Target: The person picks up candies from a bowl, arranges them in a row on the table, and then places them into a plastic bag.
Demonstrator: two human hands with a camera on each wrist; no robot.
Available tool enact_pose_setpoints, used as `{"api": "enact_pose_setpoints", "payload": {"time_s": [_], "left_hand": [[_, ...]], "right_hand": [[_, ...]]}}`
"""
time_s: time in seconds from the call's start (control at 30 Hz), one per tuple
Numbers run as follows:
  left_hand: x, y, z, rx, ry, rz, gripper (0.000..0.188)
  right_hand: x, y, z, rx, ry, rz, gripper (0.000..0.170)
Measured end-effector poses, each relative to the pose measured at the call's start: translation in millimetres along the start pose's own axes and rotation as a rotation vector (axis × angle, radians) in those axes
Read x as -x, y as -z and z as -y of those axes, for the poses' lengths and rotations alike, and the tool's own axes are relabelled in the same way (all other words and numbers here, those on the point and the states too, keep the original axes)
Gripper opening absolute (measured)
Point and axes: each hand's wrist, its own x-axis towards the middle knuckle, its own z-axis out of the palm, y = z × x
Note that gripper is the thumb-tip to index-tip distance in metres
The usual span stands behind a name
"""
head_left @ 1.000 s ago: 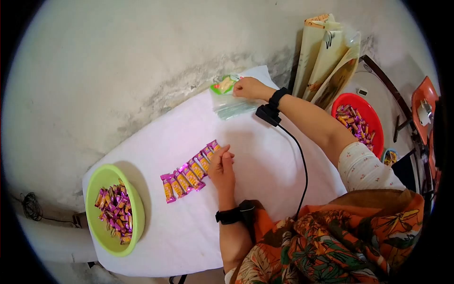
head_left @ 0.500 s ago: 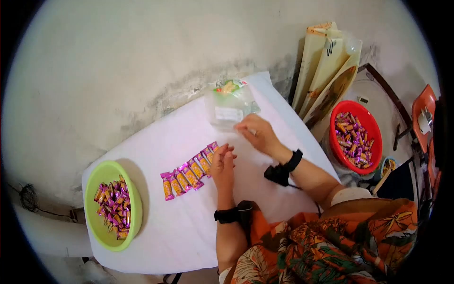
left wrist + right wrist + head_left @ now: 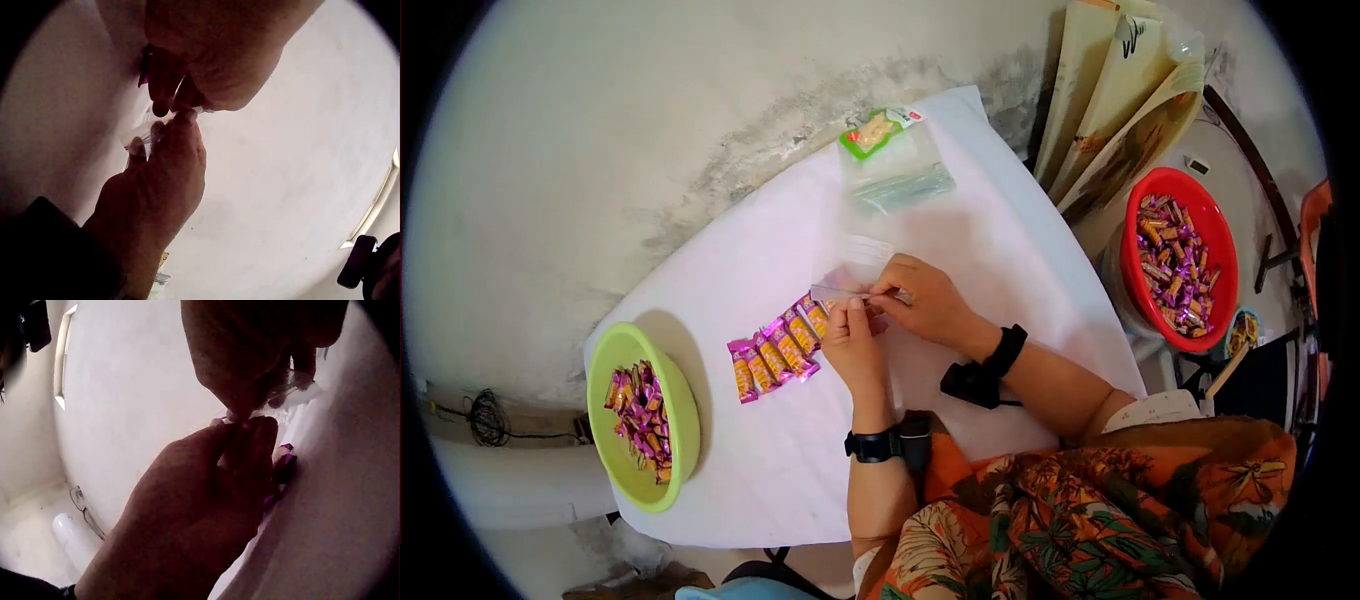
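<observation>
Over the table's middle, my left hand (image 3: pixel 855 355) and right hand (image 3: pixel 930 302) meet at the near edge of a clear plastic bag (image 3: pixel 865 252). Each pinches that edge between thumb and fingers; the bag spreads away from me and shows a whitish panel. Under its left part lies a slanted row of purple-and-yellow wrapped snack bars (image 3: pixel 786 350), the far end partly covered by the bag and my left hand. Both wrist views show the fingertips close together at the thin plastic (image 3: pixel 142 136). Farther back lies a stack of clear bags with a green printed top (image 3: pixel 900 185).
At the table's left stands a green basin (image 3: pixel 689 430) of wrapped bars. A red basin (image 3: pixel 1142 285) with more bars sits right of the white-covered table (image 3: pixel 750 480). Rolled printed sheets (image 3: pixel 1100 110) lean by the wall; a coiled cable (image 3: pixel 488 418) lies at the far left.
My right hand has come back from the bag stack with one bag, drawing it toward my left hand. The left hand, loose beside the row before, now pinches the bag's edge. The head view has shifted.
</observation>
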Motion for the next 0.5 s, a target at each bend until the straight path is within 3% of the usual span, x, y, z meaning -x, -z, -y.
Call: {"api": "enact_pose_setpoints", "payload": {"time_s": [0.13, 0.23, 0.5], "left_hand": [[3, -5, -3, 0.205, 0.057, -0.031, 0.016], [4, -5, -3, 0.307, 0.017, -0.006, 0.015], [4, -1, -6, 0.09, -0.031, -0.058, 0.008]], "right_hand": [[-2, 4, 4, -0.077, -0.067, 0.007, 0.007], [-2, 3, 1, -0.108, -0.011, -0.019, 0.007], [0, -1, 5, 0.033, 0.033, 0.005, 0.007]]}}
